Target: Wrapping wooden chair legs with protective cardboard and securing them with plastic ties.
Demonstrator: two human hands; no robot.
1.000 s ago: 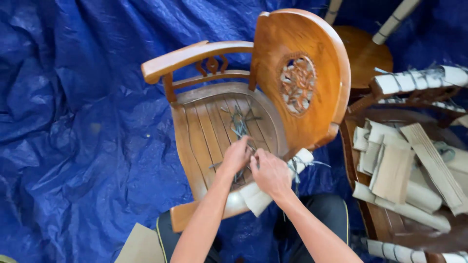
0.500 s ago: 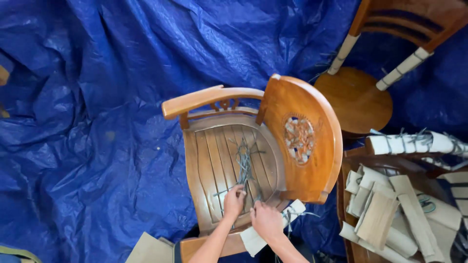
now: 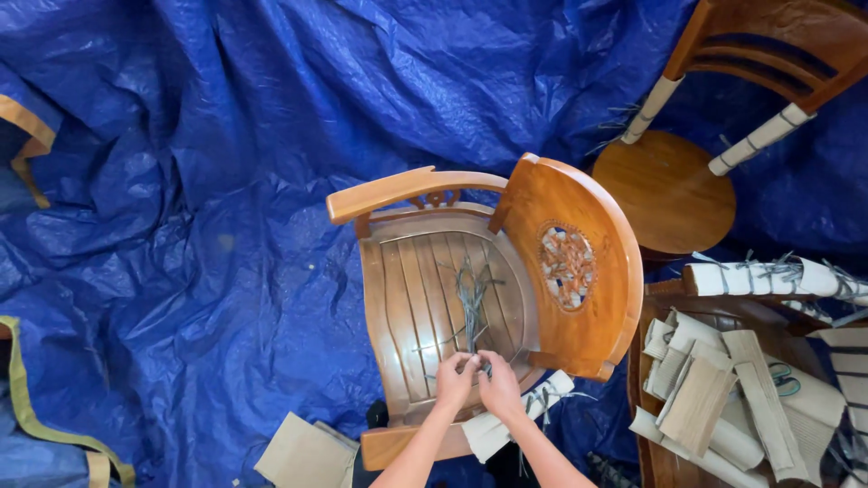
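Strings [image 3: 471, 303] lay in a loose bundle on the chair [image 3: 579, 271] seat. Both hands, left [image 3: 455, 378] and right [image 3: 499, 387], met at the bundle's near end, fingers pinched narrow on strands. Right of the chair, another seat [image 3: 653, 452] held cardboard rolls [image 3: 714, 398].

blue tarp [image 3: 181, 226], round-seated chair [image 3: 669, 190], cardboard pieces [image 3: 714, 398]

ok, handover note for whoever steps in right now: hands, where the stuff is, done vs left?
Left hand and right hand: together over the wooden armchair seat, pinching the near end of a bundle of grey strings that lies on the slats.
Done: one armrest carries a white paper wrap.
Left: the rest of the armchair's wood shows bare.
Nearby: cardboard pieces piled on another chair at right; all on a blue tarp.
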